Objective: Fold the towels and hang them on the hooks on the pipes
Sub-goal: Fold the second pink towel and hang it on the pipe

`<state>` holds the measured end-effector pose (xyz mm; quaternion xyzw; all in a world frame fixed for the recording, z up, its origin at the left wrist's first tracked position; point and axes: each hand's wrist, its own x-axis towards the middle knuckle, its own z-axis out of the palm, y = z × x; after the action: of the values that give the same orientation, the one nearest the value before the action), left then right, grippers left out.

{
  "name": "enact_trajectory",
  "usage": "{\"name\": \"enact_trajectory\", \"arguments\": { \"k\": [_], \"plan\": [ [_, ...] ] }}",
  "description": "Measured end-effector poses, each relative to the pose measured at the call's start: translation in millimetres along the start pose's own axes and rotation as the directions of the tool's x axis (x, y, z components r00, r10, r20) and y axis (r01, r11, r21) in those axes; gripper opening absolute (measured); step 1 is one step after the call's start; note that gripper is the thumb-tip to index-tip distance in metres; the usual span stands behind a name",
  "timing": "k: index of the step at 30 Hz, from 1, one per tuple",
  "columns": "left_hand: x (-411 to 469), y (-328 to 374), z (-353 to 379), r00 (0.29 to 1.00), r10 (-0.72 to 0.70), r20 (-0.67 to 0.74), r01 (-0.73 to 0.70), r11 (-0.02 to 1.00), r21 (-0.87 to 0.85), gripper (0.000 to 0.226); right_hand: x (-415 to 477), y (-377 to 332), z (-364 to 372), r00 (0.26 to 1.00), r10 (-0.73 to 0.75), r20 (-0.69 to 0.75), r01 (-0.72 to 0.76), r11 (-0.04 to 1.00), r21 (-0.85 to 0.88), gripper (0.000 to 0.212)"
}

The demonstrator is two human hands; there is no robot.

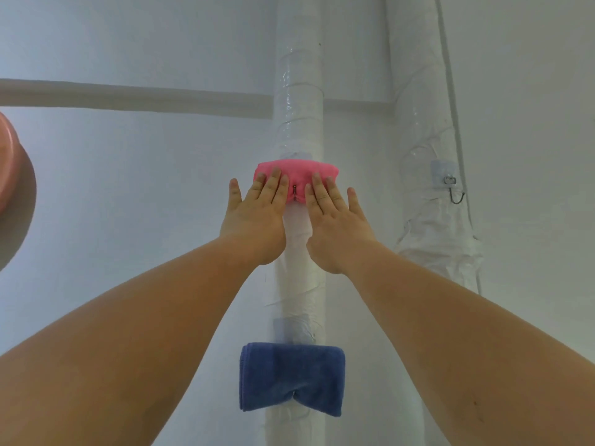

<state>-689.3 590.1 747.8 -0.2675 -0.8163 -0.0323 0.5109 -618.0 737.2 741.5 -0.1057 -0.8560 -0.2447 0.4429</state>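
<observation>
A middle pipe (297, 91) ran from top to bottom through the centre of the frame, in front of the wall (145, 220). An upper towel (296, 167) hung on it at mid-height, with a hook tip (294, 189) showing at the towel's lower edge. The left hand (257, 220) lay flat on the towel left of that tip, the right hand (338, 230) flat on it to the right. Directly below, on the same pipe, hung a lower towel (291, 375). A right pipe (418, 91) stood well apart to the right, carrying a bare hook (455, 194) about level with the upper towel. A horizontal bar (128, 98) crossed the wall from the left edge to the middle pipe, above both towels. A rounded object (13, 188) sat at the left edge.
</observation>
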Motion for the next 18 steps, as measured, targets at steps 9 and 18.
{"name": "enact_trajectory", "arguments": {
  "k": [9,18],
  "plan": [
    [-17.0,4.5,-0.2,0.999,-0.032,-0.006,0.032,0.999,-0.004,0.080,-12.8,2.1,-3.9,1.000,0.012,0.011,-0.012,1.000,0.021,0.077],
    [-56.7,-13.4,-0.2,0.993,-0.105,-0.057,0.094,0.982,-0.162,0.087,-42.2,-7.6,-9.1,0.999,0.047,-0.022,-0.045,0.993,0.106,0.079]
  ]
}}
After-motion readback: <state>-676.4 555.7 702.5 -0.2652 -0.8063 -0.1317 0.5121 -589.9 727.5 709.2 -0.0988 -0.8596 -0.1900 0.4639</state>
